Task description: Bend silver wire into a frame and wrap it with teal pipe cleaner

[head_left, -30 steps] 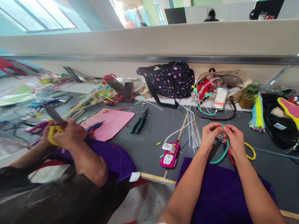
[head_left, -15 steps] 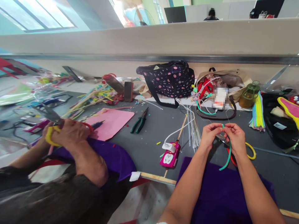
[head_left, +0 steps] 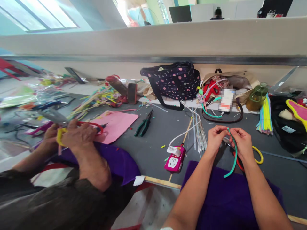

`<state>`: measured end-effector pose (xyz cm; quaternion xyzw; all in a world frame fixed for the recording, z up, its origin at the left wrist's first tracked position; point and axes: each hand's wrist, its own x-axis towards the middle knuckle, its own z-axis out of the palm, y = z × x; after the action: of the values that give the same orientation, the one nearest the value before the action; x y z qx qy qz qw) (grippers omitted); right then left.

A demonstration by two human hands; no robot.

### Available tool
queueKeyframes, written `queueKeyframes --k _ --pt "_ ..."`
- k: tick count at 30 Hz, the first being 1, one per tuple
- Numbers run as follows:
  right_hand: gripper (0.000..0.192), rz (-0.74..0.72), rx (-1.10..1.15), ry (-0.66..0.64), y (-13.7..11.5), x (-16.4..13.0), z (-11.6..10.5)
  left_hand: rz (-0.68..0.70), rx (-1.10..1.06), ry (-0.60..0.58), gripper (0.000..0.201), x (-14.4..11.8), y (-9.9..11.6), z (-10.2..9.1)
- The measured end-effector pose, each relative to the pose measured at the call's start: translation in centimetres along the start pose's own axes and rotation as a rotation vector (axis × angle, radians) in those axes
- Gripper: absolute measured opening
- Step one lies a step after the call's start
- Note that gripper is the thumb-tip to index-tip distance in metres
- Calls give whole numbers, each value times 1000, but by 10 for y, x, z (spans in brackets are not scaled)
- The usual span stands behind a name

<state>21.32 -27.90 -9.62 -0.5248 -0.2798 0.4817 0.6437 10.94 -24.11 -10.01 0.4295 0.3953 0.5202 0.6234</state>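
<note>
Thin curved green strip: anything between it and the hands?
Nothing visible: left hand and right hand pinch the upper end of the green strip. Metal scissors with yellow and red handles lie beneath, not between.

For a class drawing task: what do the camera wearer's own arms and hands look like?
The left hand and right hand are ungloved, the forearms bare, with no watch or bracelet showing. A white edge at the left arm may be a sleeve.

no text is legible: the white label [head_left: 288, 129] on the black item [head_left: 287, 140] right of the fingers [head_left: 238, 131] is too small, the white packet [head_left: 226, 99] beyond them blurred.
</note>
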Motion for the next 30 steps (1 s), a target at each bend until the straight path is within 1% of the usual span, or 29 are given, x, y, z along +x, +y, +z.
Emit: queueKeyframes --k 3,8,13,16,20,22,30 --pt "39 30 -5 16 -1 -1 2 61 78 3 11 0 -3 0" --pt "40 48 0 18 1 0 1 188 281 2 14 1 -7 -1" --pt "39 59 -22 16 4 3 -2 219 313 -9 15 2 -8 -1" --pt "38 67 -46 13 4 3 -2 183 277 6 14 2 -9 -1" --pt "36 59 -37 22 2 2 0 46 128 22 14 2 -9 0" --pt "36 50 -40 26 1 2 0 -2 71 27 15 2 -7 0" --pt "30 8 -67 30 0 1 1 -71 -17 28 16 1 1 1"
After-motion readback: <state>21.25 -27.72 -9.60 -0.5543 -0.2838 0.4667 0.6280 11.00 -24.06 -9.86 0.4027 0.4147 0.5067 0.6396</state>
